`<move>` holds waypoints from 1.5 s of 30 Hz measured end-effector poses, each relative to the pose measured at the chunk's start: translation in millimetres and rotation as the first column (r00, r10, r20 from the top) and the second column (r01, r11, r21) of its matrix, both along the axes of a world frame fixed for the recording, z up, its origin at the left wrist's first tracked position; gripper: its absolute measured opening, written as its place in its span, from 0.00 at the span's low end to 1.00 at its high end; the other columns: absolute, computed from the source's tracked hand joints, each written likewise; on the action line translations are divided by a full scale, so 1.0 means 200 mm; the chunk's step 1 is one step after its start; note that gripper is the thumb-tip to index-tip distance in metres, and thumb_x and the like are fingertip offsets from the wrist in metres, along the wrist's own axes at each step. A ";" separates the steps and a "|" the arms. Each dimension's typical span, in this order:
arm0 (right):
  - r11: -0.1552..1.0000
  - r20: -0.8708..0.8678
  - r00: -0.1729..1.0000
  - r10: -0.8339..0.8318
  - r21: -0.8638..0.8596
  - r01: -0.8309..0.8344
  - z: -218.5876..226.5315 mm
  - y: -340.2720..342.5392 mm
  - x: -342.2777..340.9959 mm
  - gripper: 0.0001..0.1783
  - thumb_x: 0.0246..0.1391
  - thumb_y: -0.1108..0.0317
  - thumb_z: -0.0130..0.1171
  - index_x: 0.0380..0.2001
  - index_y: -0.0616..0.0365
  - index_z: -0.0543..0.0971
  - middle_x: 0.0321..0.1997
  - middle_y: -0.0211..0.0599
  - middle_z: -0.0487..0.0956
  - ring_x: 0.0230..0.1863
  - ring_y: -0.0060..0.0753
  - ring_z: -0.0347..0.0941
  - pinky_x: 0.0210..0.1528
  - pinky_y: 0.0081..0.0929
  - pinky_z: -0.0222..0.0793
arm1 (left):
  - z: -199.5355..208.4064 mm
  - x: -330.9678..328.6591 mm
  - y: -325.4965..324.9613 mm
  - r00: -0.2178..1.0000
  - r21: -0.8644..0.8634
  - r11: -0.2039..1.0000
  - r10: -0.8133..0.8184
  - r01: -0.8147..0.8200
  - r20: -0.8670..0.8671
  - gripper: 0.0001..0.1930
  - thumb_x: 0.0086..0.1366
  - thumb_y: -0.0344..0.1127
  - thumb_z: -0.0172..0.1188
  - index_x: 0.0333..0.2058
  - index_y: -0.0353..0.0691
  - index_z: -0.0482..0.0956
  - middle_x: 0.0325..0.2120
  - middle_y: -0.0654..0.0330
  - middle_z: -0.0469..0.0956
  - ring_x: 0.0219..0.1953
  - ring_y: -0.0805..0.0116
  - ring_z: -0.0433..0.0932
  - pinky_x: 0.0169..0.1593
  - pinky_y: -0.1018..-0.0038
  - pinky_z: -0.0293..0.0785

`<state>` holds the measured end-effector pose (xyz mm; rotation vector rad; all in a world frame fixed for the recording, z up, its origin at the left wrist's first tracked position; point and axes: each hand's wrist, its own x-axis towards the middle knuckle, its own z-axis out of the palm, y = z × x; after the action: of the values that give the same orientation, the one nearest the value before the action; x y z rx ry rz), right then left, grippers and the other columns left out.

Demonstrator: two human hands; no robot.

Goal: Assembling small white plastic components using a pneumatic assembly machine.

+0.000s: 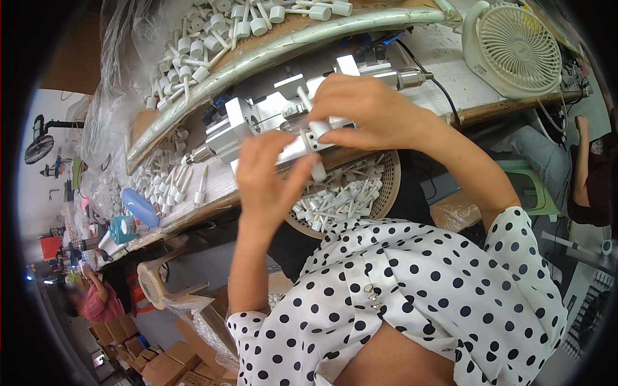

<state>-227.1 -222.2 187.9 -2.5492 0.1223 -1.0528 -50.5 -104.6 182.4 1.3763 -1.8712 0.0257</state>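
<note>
Holding a white part (320,130), the right hand (370,112) was at upper centre of the frame, thumb and fingers closed on the part's thick end; a thin stem rose above it. The part was in front of a silver metal fixture (239,118). The left hand (261,180) was left of centre, thumb and fingers apart, blurred. A second white piece (318,170) lay just beside the left thumb tip; could not tell whether they touched. Below, at centre, a round beige basket (391,183) contained many loose white parts (335,207). At upper left, a heap of similar pieces (206,42) sat behind a wrapped curved edging (360,24). A white fan (515,51) stood at upper right.
</note>
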 end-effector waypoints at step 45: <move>0.899 -0.024 0.997 -0.075 0.430 0.078 0.26 -0.20 -0.06 0.12 0.44 0.70 0.58 0.35 0.61 0.77 0.32 0.34 0.77 0.34 0.26 0.72 0.36 0.24 0.68 | -0.10 -0.18 -0.13 0.978 0.049 0.978 0.200 -0.203 0.061 0.06 0.51 0.25 0.55 0.30 0.32 0.74 0.37 0.48 0.74 0.32 0.53 0.76 0.35 0.67 0.72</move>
<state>-238.6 -263.0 240.5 -2.1588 0.4136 -0.9227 -87.5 -130.3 162.7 1.6135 -1.7823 0.1171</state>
